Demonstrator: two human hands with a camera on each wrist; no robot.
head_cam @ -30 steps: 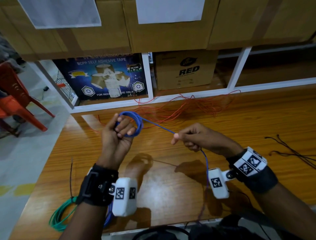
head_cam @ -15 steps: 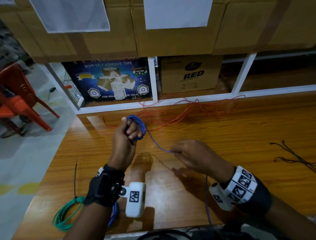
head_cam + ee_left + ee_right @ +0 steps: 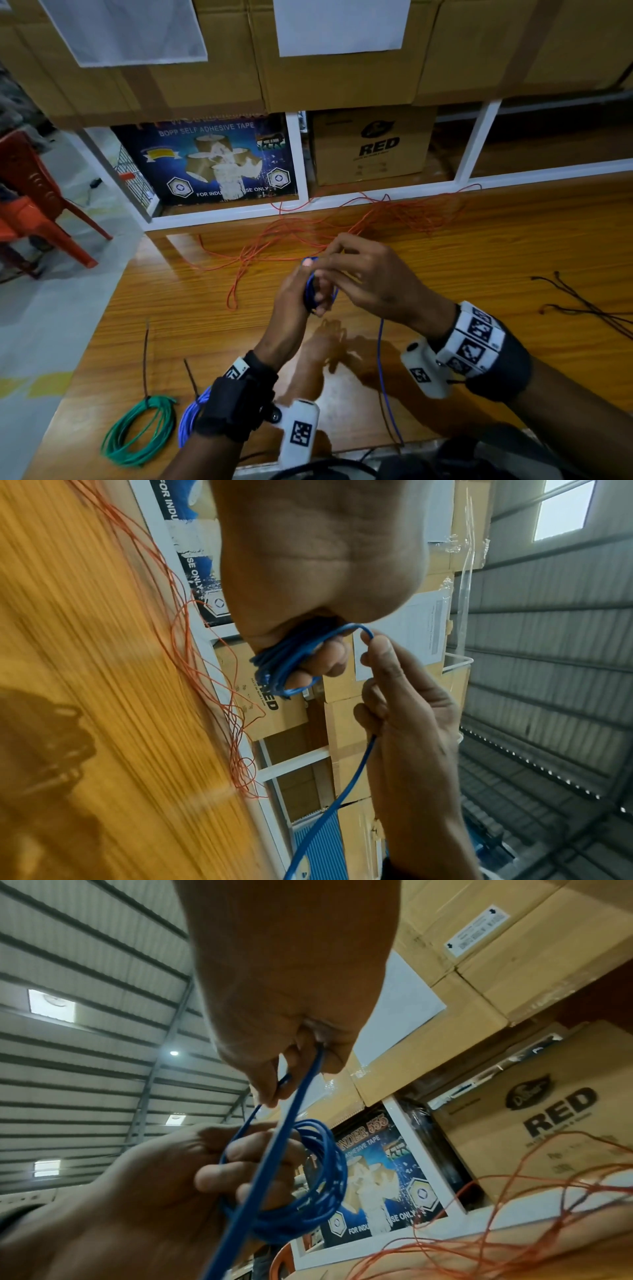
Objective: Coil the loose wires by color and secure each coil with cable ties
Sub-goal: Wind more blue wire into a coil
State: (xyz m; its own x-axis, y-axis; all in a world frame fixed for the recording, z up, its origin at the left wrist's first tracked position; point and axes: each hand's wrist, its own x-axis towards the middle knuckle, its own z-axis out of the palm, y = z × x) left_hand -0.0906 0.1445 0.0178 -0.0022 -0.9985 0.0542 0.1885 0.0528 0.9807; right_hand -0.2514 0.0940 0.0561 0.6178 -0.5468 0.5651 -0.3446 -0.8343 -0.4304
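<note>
From above, the left hand (image 3: 294, 291) grips a blue wire coil (image 3: 313, 291) over the wooden table (image 3: 479, 260). The left wrist view shows the coil wound around curled fingers (image 3: 325, 661). The right wrist view shows the right hand (image 3: 291, 1015) pinching the wire's loose strand (image 3: 274, 1150).

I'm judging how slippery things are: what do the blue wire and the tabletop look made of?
Blue wire: seemingly smooth plastic insulation; it bends into tight loops in the left hand. Tabletop: wood or wood-look laminate, glossy; visible grain, reflected shadows.
</note>
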